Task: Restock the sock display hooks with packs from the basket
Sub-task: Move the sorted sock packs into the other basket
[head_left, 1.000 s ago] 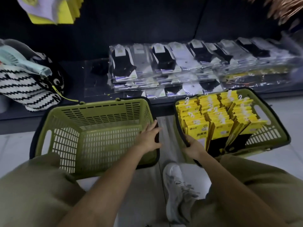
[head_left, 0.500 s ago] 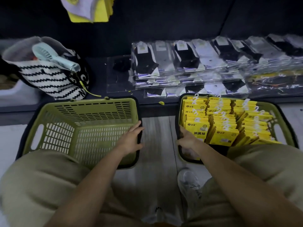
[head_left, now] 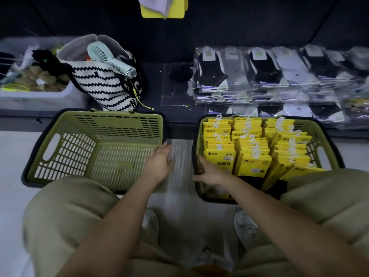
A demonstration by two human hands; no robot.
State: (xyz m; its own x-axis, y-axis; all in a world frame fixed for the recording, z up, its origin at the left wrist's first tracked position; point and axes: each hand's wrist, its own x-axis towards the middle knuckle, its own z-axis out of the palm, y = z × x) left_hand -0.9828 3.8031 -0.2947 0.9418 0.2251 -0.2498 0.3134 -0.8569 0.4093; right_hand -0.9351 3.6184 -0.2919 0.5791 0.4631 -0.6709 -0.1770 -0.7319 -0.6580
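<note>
Two olive-green baskets stand on the floor in front of me. The left basket (head_left: 111, 114) holds nothing. The right basket (head_left: 323, 140) is packed with rows of yellow sock packs (head_left: 253, 162) with white hooks. My left hand (head_left: 159, 162) lies on the right rim of the left basket, fingers loosely extended. At the near left corner of the full basket rests my right hand (head_left: 211, 174), thumb outside the rim, fingers by the front pack. Neither hand holds a pack. A few yellow packs (head_left: 163, 7) hang at the top edge.
Clear-bagged black, grey and white socks (head_left: 259, 70) are stacked on the low dark shelf behind the full basket. A zigzag-striped tote (head_left: 103, 90) with a pale hand fan (head_left: 111, 58) and a white bin (head_left: 30, 96) stand at the back left. My knees flank both baskets.
The view has swung right and dropped lower, with my knees now spread beside the baskets. Both hands have stayed at the inner rims, and their grip looks looser than a second ago.
</note>
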